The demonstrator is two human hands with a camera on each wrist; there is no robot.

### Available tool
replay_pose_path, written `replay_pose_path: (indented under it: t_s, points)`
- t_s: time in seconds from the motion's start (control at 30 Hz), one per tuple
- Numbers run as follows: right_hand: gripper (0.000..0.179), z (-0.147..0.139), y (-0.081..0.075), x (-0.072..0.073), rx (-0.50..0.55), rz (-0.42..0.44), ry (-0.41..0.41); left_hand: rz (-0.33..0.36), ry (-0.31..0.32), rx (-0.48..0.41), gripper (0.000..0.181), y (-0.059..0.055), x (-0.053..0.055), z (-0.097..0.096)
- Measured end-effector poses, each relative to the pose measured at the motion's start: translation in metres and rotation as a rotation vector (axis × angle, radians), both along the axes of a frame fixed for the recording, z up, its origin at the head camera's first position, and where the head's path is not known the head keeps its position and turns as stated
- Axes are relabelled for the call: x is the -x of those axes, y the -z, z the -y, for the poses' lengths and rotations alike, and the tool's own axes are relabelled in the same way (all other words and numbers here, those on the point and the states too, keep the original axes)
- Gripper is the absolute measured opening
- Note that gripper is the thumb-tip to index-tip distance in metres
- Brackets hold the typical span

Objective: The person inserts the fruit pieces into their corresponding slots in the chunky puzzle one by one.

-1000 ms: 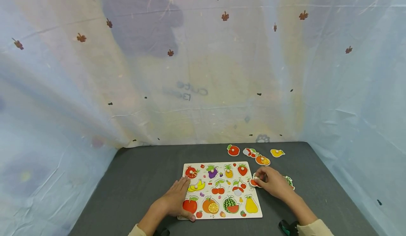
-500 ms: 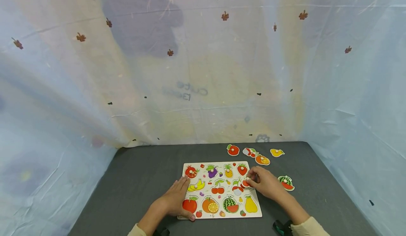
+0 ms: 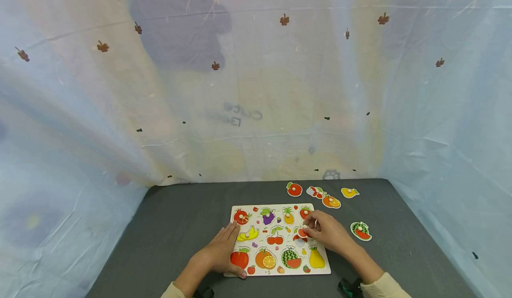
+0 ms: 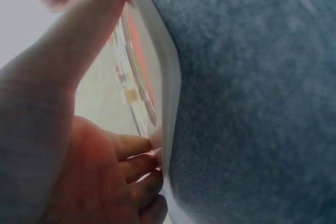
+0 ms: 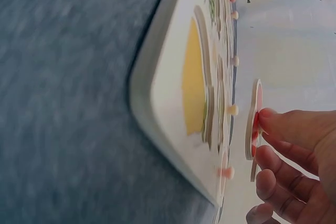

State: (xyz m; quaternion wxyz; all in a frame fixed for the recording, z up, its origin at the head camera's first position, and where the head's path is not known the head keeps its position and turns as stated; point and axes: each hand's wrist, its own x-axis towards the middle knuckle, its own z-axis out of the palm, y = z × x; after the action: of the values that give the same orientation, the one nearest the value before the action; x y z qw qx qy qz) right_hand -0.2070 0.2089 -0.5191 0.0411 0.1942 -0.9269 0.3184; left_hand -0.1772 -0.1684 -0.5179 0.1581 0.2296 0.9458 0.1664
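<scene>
The right hand (image 3: 330, 232) pinches a red fruit piece (image 5: 255, 121) between thumb and fingers, raised over the puzzle board (image 3: 262, 244); the left hand (image 3: 220, 249) rests on its left edge, thumb spread wide.

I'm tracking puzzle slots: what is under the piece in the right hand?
Beneath the held piece, the puzzle board shows part of a red-and-white fruit picture; the piece and right hand cover the rest.

Thin flat red-and-white piece (image 5: 253, 129) part-hidden by bare R hand (image 3: 330, 232) (which fruit, can't tell); beige cloth R sleeve (image 3: 384, 286) cut off, btm edge, head view.
</scene>
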Motion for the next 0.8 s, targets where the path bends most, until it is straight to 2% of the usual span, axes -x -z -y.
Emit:
replay_pose_path:
  t_s: [0.33, 0.57, 0.8]
  points:
    - [0.012, 0.017, 0.002, 0.003, -0.009, 0.032, -0.056, 0.002, -0.001, 0.003, 0.136, -0.001, 0.000, -0.001]
    - [0.014, 0.028, 0.002, 0.002, -0.020, 0.019, -0.094, 0.010, -0.006, 0.014, 0.137, 0.001, 0.001, -0.001]
    - [0.013, 0.040, 0.003, 0.003, -0.024, 0.010, -0.099, 0.005, -0.005, 0.005, 0.136, 0.000, 0.000, -0.001]
